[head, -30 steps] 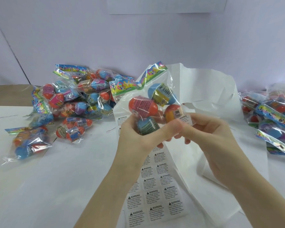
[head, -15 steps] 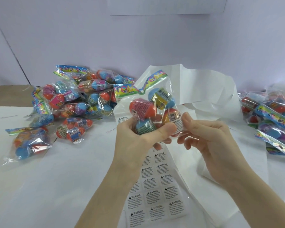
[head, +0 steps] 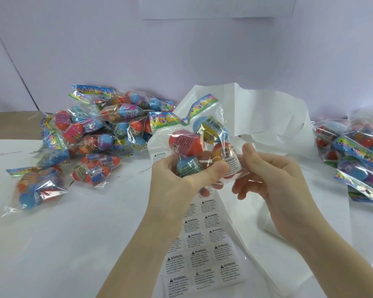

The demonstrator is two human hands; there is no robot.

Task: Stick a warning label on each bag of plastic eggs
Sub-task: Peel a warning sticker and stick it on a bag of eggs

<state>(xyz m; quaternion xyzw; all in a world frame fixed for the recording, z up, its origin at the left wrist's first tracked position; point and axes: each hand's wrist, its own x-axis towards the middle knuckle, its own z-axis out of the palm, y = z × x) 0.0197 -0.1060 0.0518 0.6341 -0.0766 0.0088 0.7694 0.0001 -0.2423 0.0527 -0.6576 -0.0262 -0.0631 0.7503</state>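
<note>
A white worktop (head: 73, 244) fills the lower view, with a pale wall behind it. On its far left lies a loose heap of bagged eggs (head: 99, 134), clear bags with bright printed headers, several spilling toward the near left edge. A second pile of bags (head: 357, 155) sits at the far right edge, partly cut off. Crumpled white backing paper (head: 267, 117) stands up behind the hands in the middle. Flat on the worktop beneath the forearms is a label sheet (head: 205, 261) printed with rows of black "WARNING" stickers. Held up over that sheet is one bag of plastic eggs (head: 200, 143), its header tilted up and to the right, with red, blue and yellow eggs showing through the film. The left hand (head: 177, 179) has its grip closed around the bag's lower part, thumb laid across the front. A warning label (head: 233, 166) is on the bag's lower right face, just beside that thumb tip. The right hand (head: 274, 181) is at the bag's right edge, thumb against the film by the label, its other fingers loosely curled below and holding nothing.
</note>
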